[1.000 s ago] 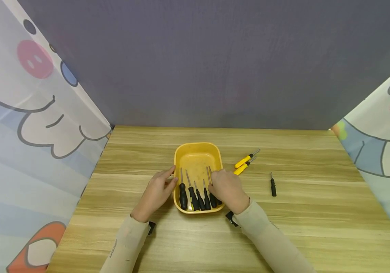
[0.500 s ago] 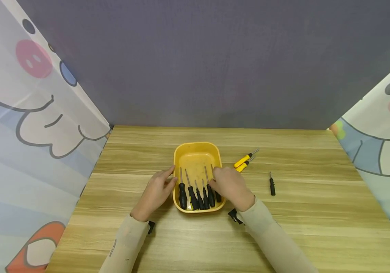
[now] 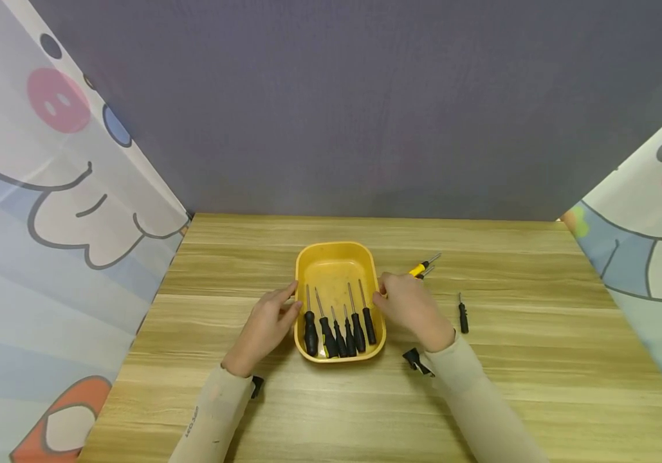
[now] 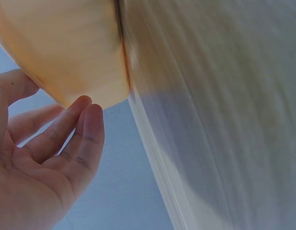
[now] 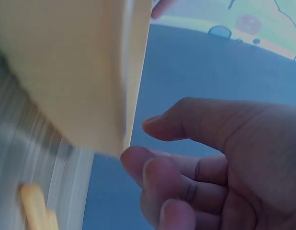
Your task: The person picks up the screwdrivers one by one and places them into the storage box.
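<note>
1. The bench (image 3: 481, 386) was the biggest thing I had in view: pale wood grain, walled off by a grey backdrop and cartoon-printed curtains at either side.

2. The yellow tray (image 3: 336, 257) sat near the middle of the bench. I judged the sorting partly done: five black-handled screwdrivers (image 3: 339, 331) lay side by side in its near half, shafts pointing away from me.

3. My left hand (image 3: 264, 325) rested against the tray's left wall, fingers fairly straight and touching the rim, steadying it; that grip had hold of nothing. The left wrist view agreed, with the fingers (image 4: 83, 129) lying against the tray's rounded corner.

4. My right hand (image 3: 414, 308) was just beside the tray's right wall, fingers loosely curled. In the right wrist view those fingers (image 5: 162, 177) closed on nothing, so I read this grip as relaxed and empty.

5. Left to do, as I judged it: two yellow-handled screwdrivers (image 3: 421, 267) lay on the bench just beyond my right hand, partly hidden by it.

6. One small black screwdriver (image 3: 463, 315) lay alone further right, well apart from the tray.
</note>
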`<state>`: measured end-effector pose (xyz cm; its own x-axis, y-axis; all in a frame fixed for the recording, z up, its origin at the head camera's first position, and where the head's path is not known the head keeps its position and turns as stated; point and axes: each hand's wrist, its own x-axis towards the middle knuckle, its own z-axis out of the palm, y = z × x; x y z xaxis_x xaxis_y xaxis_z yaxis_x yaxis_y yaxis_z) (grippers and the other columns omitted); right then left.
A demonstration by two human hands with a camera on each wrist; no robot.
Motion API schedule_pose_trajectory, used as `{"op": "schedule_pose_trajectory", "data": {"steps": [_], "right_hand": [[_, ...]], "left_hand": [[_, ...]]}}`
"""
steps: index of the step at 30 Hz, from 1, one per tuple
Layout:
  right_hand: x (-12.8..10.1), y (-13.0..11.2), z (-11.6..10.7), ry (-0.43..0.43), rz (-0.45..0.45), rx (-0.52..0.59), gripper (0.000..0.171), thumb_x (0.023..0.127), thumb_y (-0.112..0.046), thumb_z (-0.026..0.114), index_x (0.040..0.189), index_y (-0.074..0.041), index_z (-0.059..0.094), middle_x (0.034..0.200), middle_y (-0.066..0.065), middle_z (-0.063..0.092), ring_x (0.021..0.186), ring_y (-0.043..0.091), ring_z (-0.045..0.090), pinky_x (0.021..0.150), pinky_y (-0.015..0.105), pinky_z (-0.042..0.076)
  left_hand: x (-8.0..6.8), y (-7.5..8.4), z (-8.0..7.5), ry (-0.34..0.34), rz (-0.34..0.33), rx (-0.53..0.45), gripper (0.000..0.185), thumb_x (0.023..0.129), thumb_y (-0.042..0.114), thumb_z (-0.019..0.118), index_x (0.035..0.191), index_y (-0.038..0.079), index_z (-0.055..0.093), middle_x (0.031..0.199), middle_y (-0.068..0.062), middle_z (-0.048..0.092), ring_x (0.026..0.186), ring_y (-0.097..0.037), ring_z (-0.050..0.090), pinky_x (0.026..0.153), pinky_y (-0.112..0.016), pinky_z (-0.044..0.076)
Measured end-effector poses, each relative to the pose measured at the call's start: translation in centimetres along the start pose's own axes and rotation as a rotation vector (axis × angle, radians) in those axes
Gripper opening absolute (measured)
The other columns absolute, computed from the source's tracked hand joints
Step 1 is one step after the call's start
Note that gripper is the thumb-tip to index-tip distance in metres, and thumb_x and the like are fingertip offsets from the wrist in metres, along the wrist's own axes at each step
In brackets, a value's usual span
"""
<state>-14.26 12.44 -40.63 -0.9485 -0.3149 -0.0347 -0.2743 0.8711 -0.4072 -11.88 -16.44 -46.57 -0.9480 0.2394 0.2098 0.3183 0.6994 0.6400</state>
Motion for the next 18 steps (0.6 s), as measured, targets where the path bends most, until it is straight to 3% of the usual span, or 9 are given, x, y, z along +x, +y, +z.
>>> {"op": "schedule_pose_trajectory", "data": {"steps": [8, 18], "right_hand": [[-1.1, 2.9, -1.3, -0.024, 0.118, -0.017, 0.015, 0.093, -0.019, 0.063, 0.092, -0.005, 0.065, 0.063, 0.003, 0.052, 0.051, 0.016, 0.044, 0.044, 0.028, 0.037], [-2.7, 6.0, -2.3, -0.05, 0.201, -0.045, 0.019, 0.093, -0.019, 0.062, 0.097, -0.001, 0.066, 0.063, 0.003, 0.051, 0.05, 0.015, 0.043, 0.043, 0.028, 0.036]], "left_hand": [[0.0, 0.1, -0.1, 0.008, 0.009, -0.001, 0.047, 0.099, 0.018, 0.066, 0.141, 0.001, 0.056, 0.129, -0.017, 0.063, 0.09, -0.019, 0.064, 0.075, -0.035, 0.056], [0.0, 0.2, -0.1, -0.015, -0.016, -0.011, 0.047, 0.1, 0.021, 0.064, 0.142, 0.002, 0.055, 0.132, -0.016, 0.062, 0.091, -0.02, 0.064, 0.076, -0.034, 0.056]]}}
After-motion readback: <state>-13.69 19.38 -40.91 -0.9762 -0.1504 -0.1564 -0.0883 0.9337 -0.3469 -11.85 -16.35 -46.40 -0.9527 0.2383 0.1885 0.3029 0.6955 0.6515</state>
